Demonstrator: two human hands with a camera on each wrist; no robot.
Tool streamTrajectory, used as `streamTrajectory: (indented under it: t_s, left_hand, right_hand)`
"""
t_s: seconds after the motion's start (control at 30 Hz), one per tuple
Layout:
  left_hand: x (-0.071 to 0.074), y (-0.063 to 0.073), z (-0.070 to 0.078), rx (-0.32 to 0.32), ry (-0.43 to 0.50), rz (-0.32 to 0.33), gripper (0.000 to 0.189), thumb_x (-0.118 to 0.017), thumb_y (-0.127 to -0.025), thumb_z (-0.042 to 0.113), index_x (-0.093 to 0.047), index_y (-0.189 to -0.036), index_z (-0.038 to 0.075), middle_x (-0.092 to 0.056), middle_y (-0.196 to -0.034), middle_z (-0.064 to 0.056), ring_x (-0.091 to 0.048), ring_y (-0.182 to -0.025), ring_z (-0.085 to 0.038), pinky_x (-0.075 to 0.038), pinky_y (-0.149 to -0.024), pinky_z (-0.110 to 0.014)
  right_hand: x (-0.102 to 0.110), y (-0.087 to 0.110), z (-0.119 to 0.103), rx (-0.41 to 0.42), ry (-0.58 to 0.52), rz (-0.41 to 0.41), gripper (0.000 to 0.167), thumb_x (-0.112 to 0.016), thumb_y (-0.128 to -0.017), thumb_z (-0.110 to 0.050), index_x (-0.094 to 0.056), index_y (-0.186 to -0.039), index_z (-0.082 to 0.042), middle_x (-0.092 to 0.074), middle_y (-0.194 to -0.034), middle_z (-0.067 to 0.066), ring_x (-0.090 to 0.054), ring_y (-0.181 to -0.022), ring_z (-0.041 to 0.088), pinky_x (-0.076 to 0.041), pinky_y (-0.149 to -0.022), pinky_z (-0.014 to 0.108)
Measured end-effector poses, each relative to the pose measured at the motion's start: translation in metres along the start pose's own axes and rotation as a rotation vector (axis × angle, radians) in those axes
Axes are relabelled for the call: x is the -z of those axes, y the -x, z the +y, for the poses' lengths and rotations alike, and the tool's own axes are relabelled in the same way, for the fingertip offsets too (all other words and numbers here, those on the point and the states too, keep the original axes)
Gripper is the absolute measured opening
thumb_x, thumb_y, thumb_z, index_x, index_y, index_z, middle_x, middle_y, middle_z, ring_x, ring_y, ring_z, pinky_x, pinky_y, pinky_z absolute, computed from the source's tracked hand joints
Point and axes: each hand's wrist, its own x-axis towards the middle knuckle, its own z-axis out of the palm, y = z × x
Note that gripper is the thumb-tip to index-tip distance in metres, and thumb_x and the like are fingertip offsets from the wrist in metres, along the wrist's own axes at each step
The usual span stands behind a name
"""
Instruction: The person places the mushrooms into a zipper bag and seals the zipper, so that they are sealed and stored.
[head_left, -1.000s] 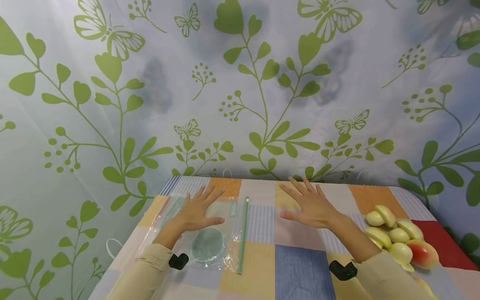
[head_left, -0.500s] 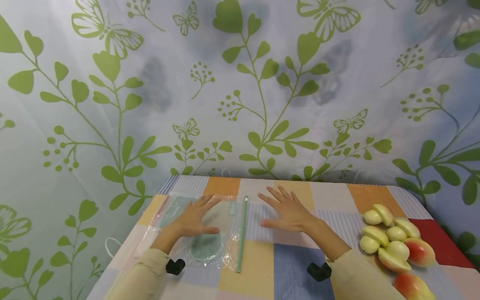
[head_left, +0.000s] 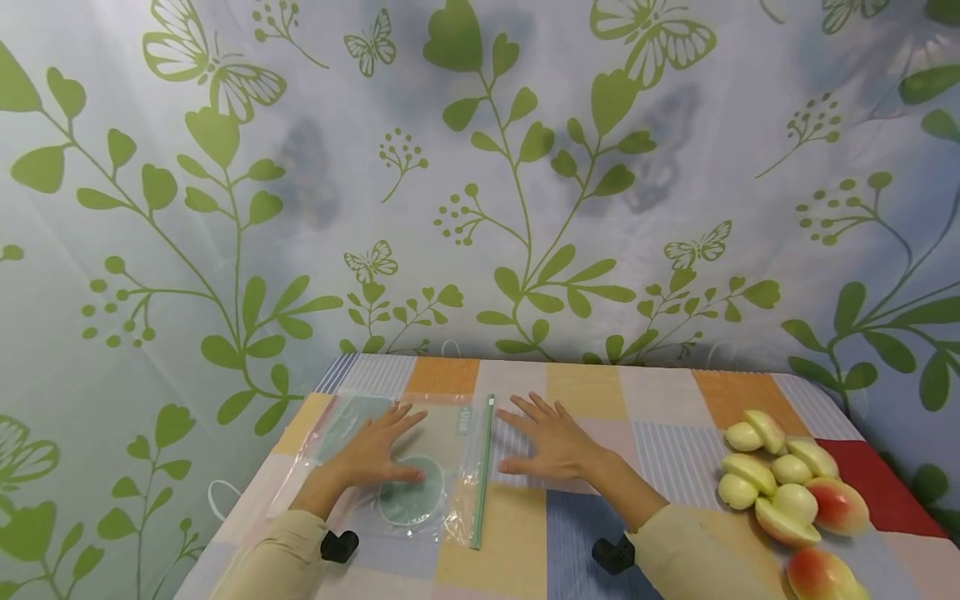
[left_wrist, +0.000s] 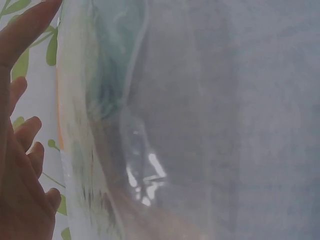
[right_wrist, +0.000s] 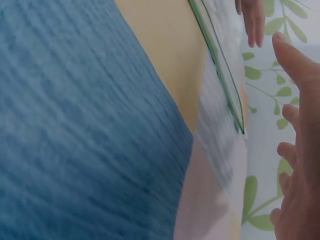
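Note:
A clear zip bag (head_left: 450,417) lies on the patchwork tablecloth, with a green slider strip (head_left: 483,475) along its right side and a pale green round print (head_left: 423,504). My left hand (head_left: 367,458), fingers spread, overlaps the bag in the head view; the left wrist view has the bag's shiny creased plastic (left_wrist: 150,170) beside the hand. Just right of the green strip, my right hand (head_left: 555,446) is held palm down with its fingers apart. Neither hand holds anything. In the right wrist view, fingers of the left hand (right_wrist: 252,22) appear beyond the strip.
On the right side of the table sit several pale yellow fruit pieces (head_left: 750,475) and red-and-yellow rounded fruits (head_left: 840,504). A leaf-and-butterfly curtain (head_left: 480,183) hangs behind the table's far edge. A white loop (head_left: 222,497) shows at the left edge.
My right hand has moved left and toward me, from over the right half of the cloth to beside the green strip. My left hand has drawn slightly back and left over the bag.

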Motion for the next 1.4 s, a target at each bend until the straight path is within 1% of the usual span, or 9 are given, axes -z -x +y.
streamTrajectory:
  t_s: [0.17, 0.47, 0.67, 0.8, 0.93, 1.13, 1.23, 1.4]
  left_hand:
    - [-0.003, 0.001, 0.0, 0.018, 0.024, -0.021, 0.104, -0.08, -0.078, 0.066, -0.041, -0.16, 0.015, -0.03, -0.163, -0.026, -0.025, -0.148, -0.052, -0.02, -0.106, -0.083]
    - [-0.005, 0.003, 0.002, 0.038, 0.059, -0.044, 0.105, -0.082, -0.077, 0.064, -0.041, -0.16, 0.013, -0.03, -0.163, -0.026, -0.025, -0.148, -0.052, -0.019, -0.107, -0.082]
    - [-0.006, 0.004, 0.001, 0.056, 0.062, -0.063, 0.108, -0.082, -0.076, 0.065, -0.04, -0.16, 0.013, -0.03, -0.163, -0.027, -0.026, -0.148, -0.052, -0.018, -0.107, -0.083]
    - [-0.009, 0.004, -0.001, 0.047, 0.054, -0.071, 0.108, -0.082, -0.075, 0.065, -0.04, -0.16, 0.014, -0.032, -0.162, -0.027, -0.027, -0.147, -0.052, -0.02, -0.107, -0.081]
    - [-0.012, 0.003, -0.002, 0.04, 0.041, -0.08, 0.108, -0.081, -0.075, 0.068, -0.041, -0.16, 0.015, -0.033, -0.161, -0.026, -0.028, -0.147, -0.052, -0.022, -0.107, -0.08]
    - [-0.014, 0.002, -0.003, 0.04, 0.021, -0.089, 0.102, -0.082, -0.073, 0.069, -0.051, -0.154, 0.013, -0.035, -0.16, -0.026, -0.029, -0.145, -0.055, -0.022, -0.106, -0.082]
    - [-0.014, 0.002, -0.003, 0.041, 0.007, -0.085, 0.101, -0.082, -0.073, 0.07, -0.054, -0.151, 0.013, -0.036, -0.16, -0.025, -0.03, -0.145, -0.055, -0.022, -0.106, -0.082]
    - [-0.014, 0.003, -0.003, 0.033, -0.002, -0.075, 0.1, -0.082, -0.072, 0.07, -0.057, -0.15, 0.012, -0.038, -0.159, -0.024, -0.032, -0.144, -0.052, -0.024, -0.105, -0.082]
  right_hand:
    - [-0.007, -0.002, -0.006, -0.016, -0.011, -0.033, 0.091, -0.057, -0.09, -0.076, -0.042, -0.16, -0.018, -0.032, -0.165, 0.017, -0.02, -0.152, 0.047, -0.02, -0.113, 0.075]
    - [-0.026, -0.001, -0.007, -0.013, 0.007, -0.038, 0.096, -0.06, -0.089, -0.074, -0.044, -0.158, -0.011, -0.038, -0.162, 0.017, -0.027, -0.149, 0.048, -0.024, -0.111, 0.075]
    - [-0.036, -0.003, -0.011, -0.036, 0.021, -0.089, 0.096, -0.055, -0.089, -0.077, -0.044, -0.158, -0.011, -0.038, -0.162, 0.016, -0.027, -0.149, 0.046, -0.025, -0.113, 0.072]
    - [-0.041, -0.004, -0.012, -0.05, 0.029, -0.112, 0.095, -0.055, -0.09, -0.076, -0.043, -0.159, -0.012, -0.035, -0.163, 0.016, -0.026, -0.15, 0.045, -0.024, -0.113, 0.072]
    - [-0.043, -0.006, -0.012, -0.065, 0.045, -0.135, 0.094, -0.053, -0.09, -0.078, -0.043, -0.159, -0.015, -0.033, -0.165, 0.015, -0.025, -0.151, 0.044, -0.023, -0.114, 0.072]
    - [-0.041, -0.009, -0.015, -0.09, 0.067, -0.184, 0.094, -0.051, -0.089, -0.08, -0.043, -0.16, -0.018, -0.031, -0.166, 0.012, -0.023, -0.152, 0.042, -0.023, -0.115, 0.07]
    - [-0.04, -0.01, -0.016, -0.09, 0.075, -0.185, 0.095, -0.052, -0.088, -0.08, -0.044, -0.159, -0.018, -0.031, -0.166, 0.012, -0.024, -0.151, 0.042, -0.024, -0.115, 0.07]
    - [-0.042, -0.011, -0.019, -0.091, 0.083, -0.161, 0.097, -0.053, -0.087, -0.081, -0.046, -0.157, -0.016, -0.033, -0.165, 0.015, -0.027, -0.15, 0.044, -0.024, -0.112, 0.073]
